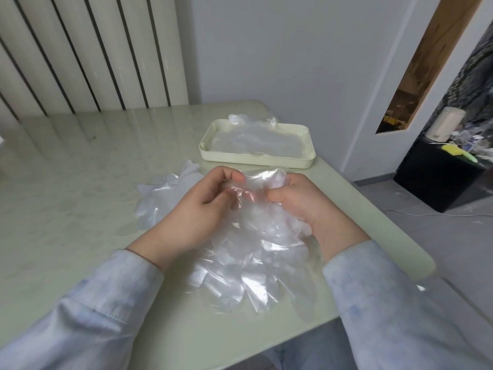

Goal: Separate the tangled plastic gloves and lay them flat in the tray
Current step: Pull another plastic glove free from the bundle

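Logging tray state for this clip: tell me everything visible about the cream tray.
The tray is cream, rectangular with rounded corners and a low upright rim, and looks like plastic. It sits flat on the pale green table, toward the far right edge. Clear plastic gloves lie flattened inside, with a few crumpled ends poking over the far rim. The left hand and right hand, holding the glove tangle nearer by, do not touch it.

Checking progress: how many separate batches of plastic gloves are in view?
3: a flat layer in the tray, a loose pile on the table further left, and the tangled bunch held by the left hand and right hand. Gloves within each can't be counted.
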### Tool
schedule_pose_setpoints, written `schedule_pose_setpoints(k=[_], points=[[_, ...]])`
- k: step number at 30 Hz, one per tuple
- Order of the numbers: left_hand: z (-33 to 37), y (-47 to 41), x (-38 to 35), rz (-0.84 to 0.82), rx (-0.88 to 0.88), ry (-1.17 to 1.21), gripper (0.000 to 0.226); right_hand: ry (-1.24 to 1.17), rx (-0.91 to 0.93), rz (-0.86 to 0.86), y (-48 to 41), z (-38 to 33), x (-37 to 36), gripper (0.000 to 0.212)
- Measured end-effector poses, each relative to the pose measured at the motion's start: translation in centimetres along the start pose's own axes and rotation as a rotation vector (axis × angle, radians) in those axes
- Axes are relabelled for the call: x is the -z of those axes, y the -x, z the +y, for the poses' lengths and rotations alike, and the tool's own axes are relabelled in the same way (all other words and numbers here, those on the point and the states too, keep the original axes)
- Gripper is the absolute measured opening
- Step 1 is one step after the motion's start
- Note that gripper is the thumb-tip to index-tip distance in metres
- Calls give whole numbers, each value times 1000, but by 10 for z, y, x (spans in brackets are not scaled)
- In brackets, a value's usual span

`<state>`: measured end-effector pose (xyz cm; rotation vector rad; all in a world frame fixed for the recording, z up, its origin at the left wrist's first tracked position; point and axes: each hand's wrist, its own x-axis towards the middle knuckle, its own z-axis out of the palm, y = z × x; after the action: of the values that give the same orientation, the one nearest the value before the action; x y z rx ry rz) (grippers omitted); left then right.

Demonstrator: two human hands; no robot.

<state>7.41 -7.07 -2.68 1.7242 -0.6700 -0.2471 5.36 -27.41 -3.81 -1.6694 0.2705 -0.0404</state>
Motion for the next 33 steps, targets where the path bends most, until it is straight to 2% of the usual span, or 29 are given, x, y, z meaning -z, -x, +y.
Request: schedule_pose_setpoints(k=[3, 8, 11, 13, 17, 21, 27, 31, 33], points=[[1, 1, -2, -9, 55, 67, 57, -25, -14, -7, 1, -1, -1, 17], [-7, 2, -10, -16, 131, 307, 69, 8, -11, 9, 1, -2, -1, 24], [-4, 2, -7, -40, 83, 94, 71, 12, -13, 29, 0, -1, 0, 19], [-3, 1, -8, 50, 83, -66, 69, 20, -21, 31, 0, -1, 0, 19], [-4, -1, -9, 179, 108, -99, 59, 24, -34, 17, 0, -1, -1, 24], [0, 0, -9, 191, 46, -114, 22, 29, -34, 33, 0, -2, -2, 24], [6, 2, -11, 145, -1, -24, 28, 27, -22, 13, 2, -2, -1, 19], [7, 3, -9, 65, -183, -91, 25, 27, 1, 0, 5, -3, 0, 19], [11, 5, -6, 70, -281, -85, 32, 35, 7, -6, 5, -4, 0, 17]])
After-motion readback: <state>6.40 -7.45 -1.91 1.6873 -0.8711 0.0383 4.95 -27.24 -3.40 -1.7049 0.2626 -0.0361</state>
